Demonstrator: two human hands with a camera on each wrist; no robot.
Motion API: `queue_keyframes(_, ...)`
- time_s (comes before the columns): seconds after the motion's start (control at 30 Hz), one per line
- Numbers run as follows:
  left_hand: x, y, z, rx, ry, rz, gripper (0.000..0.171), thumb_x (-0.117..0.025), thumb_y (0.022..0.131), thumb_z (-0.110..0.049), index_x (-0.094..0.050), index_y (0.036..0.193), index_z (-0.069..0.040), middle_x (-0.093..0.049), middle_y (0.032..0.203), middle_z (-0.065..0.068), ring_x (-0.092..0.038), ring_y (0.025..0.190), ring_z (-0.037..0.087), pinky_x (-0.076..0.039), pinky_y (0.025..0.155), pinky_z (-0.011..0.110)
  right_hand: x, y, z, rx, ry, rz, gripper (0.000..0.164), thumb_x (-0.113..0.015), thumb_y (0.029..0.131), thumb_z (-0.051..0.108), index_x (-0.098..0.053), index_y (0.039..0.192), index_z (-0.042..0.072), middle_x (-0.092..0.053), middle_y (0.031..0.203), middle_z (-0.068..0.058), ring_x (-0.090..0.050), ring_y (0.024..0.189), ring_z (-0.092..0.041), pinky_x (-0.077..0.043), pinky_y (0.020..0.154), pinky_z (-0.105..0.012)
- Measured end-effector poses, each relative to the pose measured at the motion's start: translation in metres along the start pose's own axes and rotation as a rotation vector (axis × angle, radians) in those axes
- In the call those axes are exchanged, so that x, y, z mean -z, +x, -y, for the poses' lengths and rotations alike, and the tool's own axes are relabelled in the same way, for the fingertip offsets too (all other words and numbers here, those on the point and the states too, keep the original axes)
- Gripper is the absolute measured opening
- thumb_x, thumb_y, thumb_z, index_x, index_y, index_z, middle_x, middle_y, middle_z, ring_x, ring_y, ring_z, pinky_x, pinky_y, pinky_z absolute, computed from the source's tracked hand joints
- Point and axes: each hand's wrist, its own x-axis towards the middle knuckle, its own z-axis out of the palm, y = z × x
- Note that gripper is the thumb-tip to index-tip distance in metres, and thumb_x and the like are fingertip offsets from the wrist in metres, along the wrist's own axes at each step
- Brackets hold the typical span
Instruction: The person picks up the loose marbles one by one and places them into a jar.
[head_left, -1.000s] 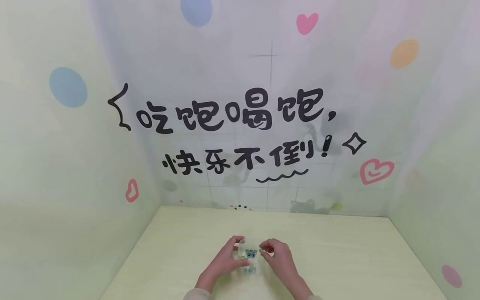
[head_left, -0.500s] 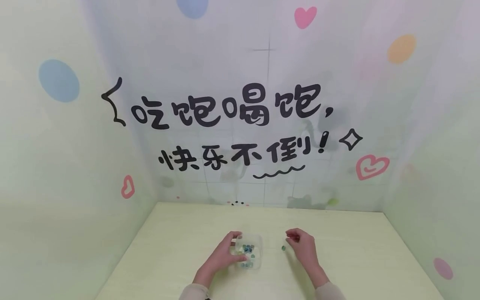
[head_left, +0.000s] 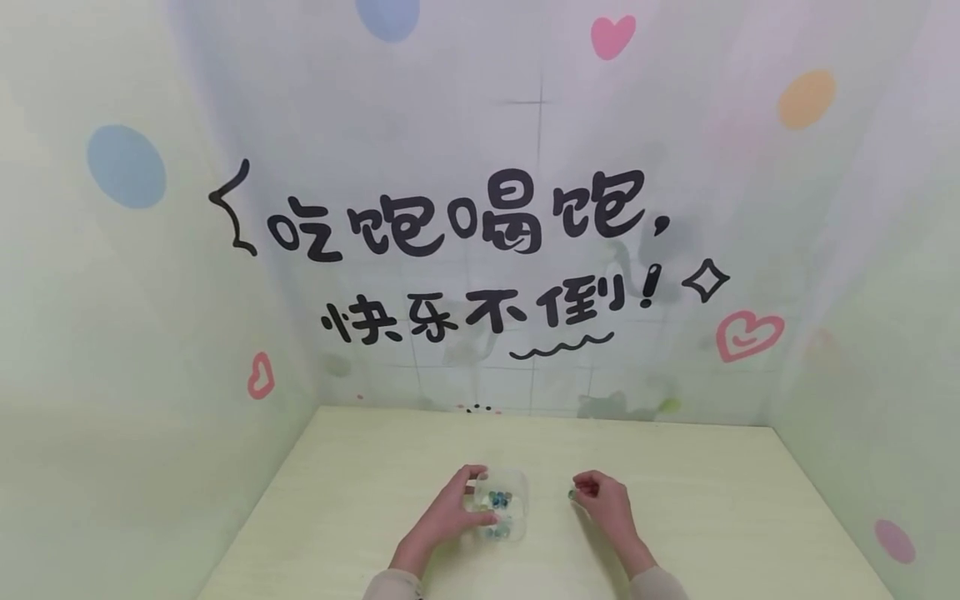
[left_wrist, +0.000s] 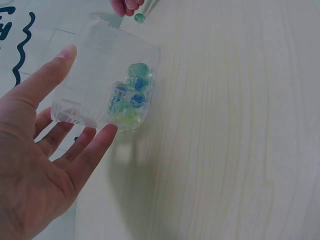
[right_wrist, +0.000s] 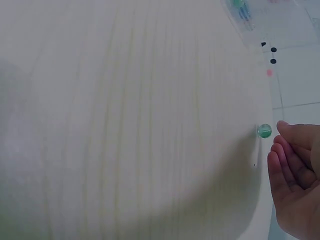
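My left hand (head_left: 452,510) grips a clear plastic box (head_left: 516,492), thumb on the near side and fingers on the far side. Several blue and green glass marbles (left_wrist: 132,90) lie together inside it; a yellowish one shows among them in the left wrist view. Whether the box touches the table cannot be told. To its right, a single green marble (right_wrist: 264,131) sits on the table. My right hand (head_left: 606,497) is close beside that marble, its fingers loosely bent. In the right wrist view a small gap separates the thumb tip from the marble.
The pale wood-grain table (head_left: 705,508) meets a printed back wall (head_left: 487,383) with large dark lettering. Side walls (head_left: 847,433) with coloured dots and hearts flank it on left and right.
My right hand has moved right from the box, leaving the green marble it pinched on the table. In the last half second it has come nearer that marble again. The left hand keeps its grip.
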Motion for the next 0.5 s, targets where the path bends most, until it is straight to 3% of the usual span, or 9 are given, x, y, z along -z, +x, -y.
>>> queue_keyframes(0.27, -0.001, -0.002, -0.001, -0.002, -0.007, -0.002, 0.074, -0.083, 0.081, -0.017, -0.043, 0.143, -0.006, -0.045, 0.147, 0.023, -0.050, 0.128, 0.046, -0.047, 0.103, 0.062, -0.011, 0.004, -0.008, 0.000, -0.077, 0.036, 0.019, -0.071, 0.079, -0.005, -0.071, 0.097, 0.002, -0.070, 0.087, -0.004, -0.061, 0.080, -0.012, -0.051, 0.067, -0.019)
queue_keyframes(0.5, -0.001, -0.002, -0.002, 0.001, 0.006, -0.012, 0.075, -0.083, 0.081, -0.017, -0.043, 0.143, -0.005, -0.045, 0.147, 0.022, -0.051, 0.128, 0.045, -0.047, 0.104, 0.061, -0.012, 0.006, -0.001, 0.016, -0.100, 0.030, 0.016, -0.071, 0.079, -0.006, -0.071, 0.092, 0.003, -0.069, 0.082, -0.003, -0.058, 0.075, -0.010, -0.047, 0.063, -0.018)
